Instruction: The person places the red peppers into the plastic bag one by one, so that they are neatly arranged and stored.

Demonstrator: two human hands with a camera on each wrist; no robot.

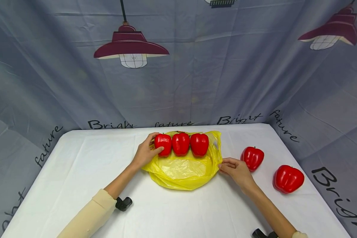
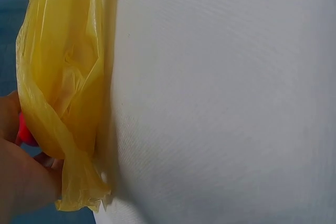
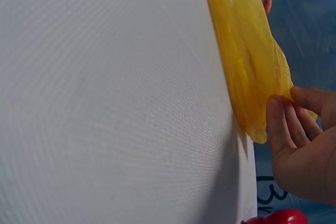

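Note:
Three red bell peppers stand in a row on a yellow plastic bag (image 1: 181,173), which lies on the table. My left hand (image 1: 144,152) holds the leftmost bell pepper (image 1: 163,142) between thumb and fingers, at the bag's left side. The middle bell pepper (image 1: 180,144) and the right one (image 1: 199,144) sit beside it. On the other side, my right hand (image 1: 236,170) pinches the bag's right edge, its thumb and fingertips on the film in the right wrist view. The bag hides most of the held pepper in the left wrist view.
Two more red bell peppers lie to the right, one (image 1: 252,158) just beyond my right hand and another (image 1: 288,179) nearer the table's right edge. A white cloth covers the table (image 1: 86,172). Behind it hangs a grey printed curtain (image 1: 184,76).

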